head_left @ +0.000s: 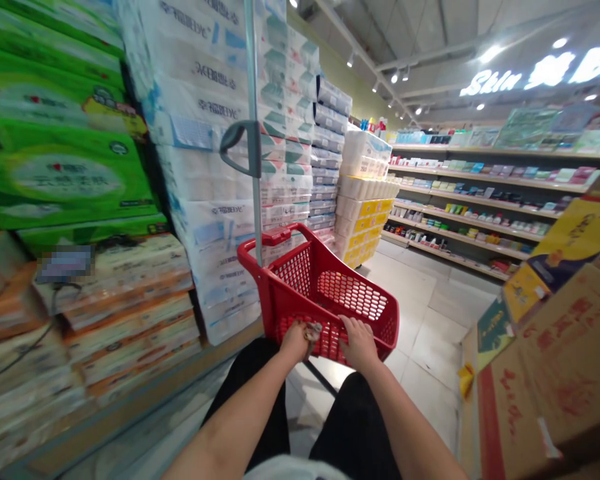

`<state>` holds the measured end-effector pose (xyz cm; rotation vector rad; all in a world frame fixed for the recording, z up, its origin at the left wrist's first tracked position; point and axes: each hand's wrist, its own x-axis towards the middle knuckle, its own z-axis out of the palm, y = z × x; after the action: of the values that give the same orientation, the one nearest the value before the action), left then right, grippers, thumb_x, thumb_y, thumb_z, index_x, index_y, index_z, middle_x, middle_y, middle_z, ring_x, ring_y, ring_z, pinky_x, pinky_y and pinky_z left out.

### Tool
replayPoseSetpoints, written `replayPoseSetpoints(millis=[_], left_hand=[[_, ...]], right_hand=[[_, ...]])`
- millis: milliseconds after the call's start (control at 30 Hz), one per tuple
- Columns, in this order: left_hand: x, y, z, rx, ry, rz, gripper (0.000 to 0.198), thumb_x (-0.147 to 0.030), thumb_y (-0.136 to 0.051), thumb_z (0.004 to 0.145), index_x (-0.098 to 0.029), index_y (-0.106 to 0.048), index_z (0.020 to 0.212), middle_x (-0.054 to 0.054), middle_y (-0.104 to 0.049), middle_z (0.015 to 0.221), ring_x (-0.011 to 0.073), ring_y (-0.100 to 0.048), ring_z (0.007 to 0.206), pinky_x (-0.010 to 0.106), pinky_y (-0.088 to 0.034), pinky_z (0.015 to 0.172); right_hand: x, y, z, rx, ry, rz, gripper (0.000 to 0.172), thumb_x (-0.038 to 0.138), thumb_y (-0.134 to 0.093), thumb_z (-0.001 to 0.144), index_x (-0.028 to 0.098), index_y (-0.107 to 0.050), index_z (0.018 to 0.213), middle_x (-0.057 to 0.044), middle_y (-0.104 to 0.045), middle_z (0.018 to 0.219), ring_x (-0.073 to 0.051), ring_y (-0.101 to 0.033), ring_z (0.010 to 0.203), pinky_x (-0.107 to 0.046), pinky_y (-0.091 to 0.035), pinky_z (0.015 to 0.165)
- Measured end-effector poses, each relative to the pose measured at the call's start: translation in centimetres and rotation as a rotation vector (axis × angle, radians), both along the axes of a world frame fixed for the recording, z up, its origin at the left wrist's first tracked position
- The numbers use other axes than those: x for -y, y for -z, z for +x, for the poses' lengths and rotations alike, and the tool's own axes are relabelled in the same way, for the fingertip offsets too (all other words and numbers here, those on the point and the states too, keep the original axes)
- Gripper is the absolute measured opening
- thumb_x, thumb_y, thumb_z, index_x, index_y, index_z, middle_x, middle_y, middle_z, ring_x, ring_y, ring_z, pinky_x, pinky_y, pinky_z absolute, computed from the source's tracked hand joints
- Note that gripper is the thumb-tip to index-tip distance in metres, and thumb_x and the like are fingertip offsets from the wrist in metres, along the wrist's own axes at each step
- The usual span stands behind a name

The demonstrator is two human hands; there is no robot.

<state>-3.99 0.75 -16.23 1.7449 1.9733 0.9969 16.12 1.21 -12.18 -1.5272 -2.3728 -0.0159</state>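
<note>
A red plastic shopping basket (300,287) with a perforated wall and a tall metal pull pole (253,80) stands in front of my knees. My right hand (361,343) grips its near rim, fingers over the edge and thumb on the outer side. Against the near wall is my left hand (294,341), closed around a small crumpled brown-and-whitish piece (312,331) that looks like a rag; its exact kind is unclear. The pole carries a grey handle (247,148). No goods show in the visible part of the basket.
Stacked toilet-paper packs (210,227) and green tissue packs (65,173) line the left. Cardboard cartons (555,347) stand close on the right. Shelves of small goods (480,190) cross the back, beyond a pale tiled floor (415,300).
</note>
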Motion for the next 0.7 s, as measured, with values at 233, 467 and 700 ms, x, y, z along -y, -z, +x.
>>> replayPoseSetpoints(millis=[233,467,700], left_hand=[[0.51,0.37,-0.11,-0.001,0.038,0.091,0.023,-0.011,-0.059,0.074,-0.017,-0.066,0.096,0.008,-0.059,0.104,0.0172,-0.059,0.090,0.028,-0.046,0.083],[0.72,-0.15,-0.19,0.033,0.043,0.202,0.027,-0.011,-0.056,0.077,-0.018,-0.065,0.101,0.007,-0.057,0.108,0.0157,-0.058,0.092,0.026,-0.045,0.082],[0.64,-0.49,0.02,0.011,0.047,0.131,0.024,-0.011,-0.055,0.077,-0.017,-0.068,0.096,0.007,-0.059,0.103,0.0166,-0.060,0.088,0.027,-0.046,0.080]], right_hand=[[-0.10,0.42,0.01,0.011,-0.002,0.018,0.056,0.022,-0.054,0.082,0.022,-0.044,0.138,-0.009,-0.056,0.127,-0.024,-0.049,0.114,-0.036,-0.029,0.097],[0.00,0.48,-0.10,0.002,0.006,0.021,0.055,0.023,-0.055,0.083,0.021,-0.044,0.137,-0.009,-0.056,0.127,-0.024,-0.049,0.114,-0.036,-0.027,0.098],[0.02,0.53,-0.07,0.000,0.003,0.027,0.055,0.023,-0.054,0.083,0.021,-0.044,0.137,-0.008,-0.056,0.127,-0.024,-0.048,0.115,-0.036,-0.028,0.099]])
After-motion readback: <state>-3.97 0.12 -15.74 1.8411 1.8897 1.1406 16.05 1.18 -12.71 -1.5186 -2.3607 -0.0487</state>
